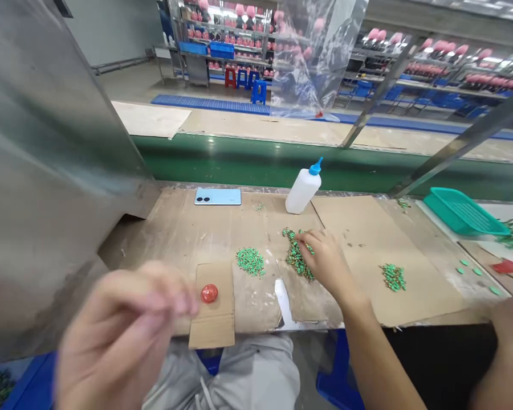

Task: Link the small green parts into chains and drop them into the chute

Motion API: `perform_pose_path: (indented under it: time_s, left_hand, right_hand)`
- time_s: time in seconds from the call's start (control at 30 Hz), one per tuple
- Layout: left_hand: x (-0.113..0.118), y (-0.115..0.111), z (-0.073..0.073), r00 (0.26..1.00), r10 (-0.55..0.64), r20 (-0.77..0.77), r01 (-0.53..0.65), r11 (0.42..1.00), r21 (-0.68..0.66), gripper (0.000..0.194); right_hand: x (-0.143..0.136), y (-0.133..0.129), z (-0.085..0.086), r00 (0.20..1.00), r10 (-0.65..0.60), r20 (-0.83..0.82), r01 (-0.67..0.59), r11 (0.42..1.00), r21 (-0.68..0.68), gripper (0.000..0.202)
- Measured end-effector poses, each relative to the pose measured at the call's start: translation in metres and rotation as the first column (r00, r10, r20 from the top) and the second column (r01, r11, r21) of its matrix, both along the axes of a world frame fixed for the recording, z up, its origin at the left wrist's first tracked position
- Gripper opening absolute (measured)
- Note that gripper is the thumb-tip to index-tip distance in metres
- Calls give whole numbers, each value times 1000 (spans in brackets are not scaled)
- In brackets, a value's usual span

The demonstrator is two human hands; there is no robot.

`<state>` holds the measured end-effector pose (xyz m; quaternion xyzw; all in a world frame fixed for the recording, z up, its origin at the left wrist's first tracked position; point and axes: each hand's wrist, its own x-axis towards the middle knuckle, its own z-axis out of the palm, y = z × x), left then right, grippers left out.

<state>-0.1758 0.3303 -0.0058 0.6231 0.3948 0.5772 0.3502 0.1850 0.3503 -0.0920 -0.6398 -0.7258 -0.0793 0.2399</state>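
Now right hand fingers pinching into green bead pile (tabletop centre), left hand blurred, fingers pressed together, red blob at its two o'clock.

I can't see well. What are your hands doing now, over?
Right hand on a pile of green bits. Left hand raised, blurred. Glue bottle standing behind.

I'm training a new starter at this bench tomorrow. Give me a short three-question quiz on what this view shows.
1. True or false: the right hand rests on a pile of green pieces.
2. What colour is the cap of the glue bottle?
3. Which lies on the small cardboard piece: A phone, B red blob, C basket?

Key: 1 true; 2 blue; 3 B, the red blob.
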Motion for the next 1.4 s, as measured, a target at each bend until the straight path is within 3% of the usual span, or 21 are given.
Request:
perform_pose_path:
  time_s: [0.1, 0.2, 0.27, 0.37, 0.53, 0.73, 0.87, 1.03, 1.23, 1.4]
  left_hand:
    - [-6, 19, -39, 972, 17, -235, -15, 1000, 9, 11]
    - [-31, 16, -80, 896, 52, -441, -61, 998, -7, 14]
    - [-43, 11, -97, 875, 61, -480, -84, 996, -27, 13]
    - [-44, 16, -106, 917, 39, -396, -80, 993, -88, 13]
    - [-29, 48, -121, 964, 14, -267, -60, 984, -165, 13]
    - [-40, 60, -152, 983, 170, -72, -183, 946, -267, 12]
    - [-50, 59, -161, 982, 187, 26, -167, 924, -345, 10]
    - [-48, 63, -160, 989, 143, 37, -119, 919, -375, 11]
    - [-41, 59, -155, 983, 181, 25, -164, 935, -314, 11]
    - [-34, 55, -151, 974, 222, 41, -206, 949, -237, 8]
  right_hand:
    - [9, 37, -4, 994, 52, 96, -39, 991, -130, 23]
    - [15, 60, -7, 982, 111, 153, -74, 970, -231, 25]
    - [21, 72, -10, 974, 137, 180, -81, 954, -289, 26]
    - [27, 86, -14, 964, 172, 202, -88, 926, -368, 27]
    - [25, 98, -23, 961, 188, 203, -89, 905, -416, 15]
    - [18, 93, -30, 969, 105, 225, -15, 929, -369, 7]
    - [15, 83, -35, 975, 48, 217, 33, 935, -354, 13]
    - [15, 69, -35, 986, 16, 164, 41, 941, -335, 13]
    - [17, 43, -27, 994, -88, 67, 101, 966, -236, 21]
    - [16, 31, -31, 983, -171, -63, 159, 974, -161, 22]
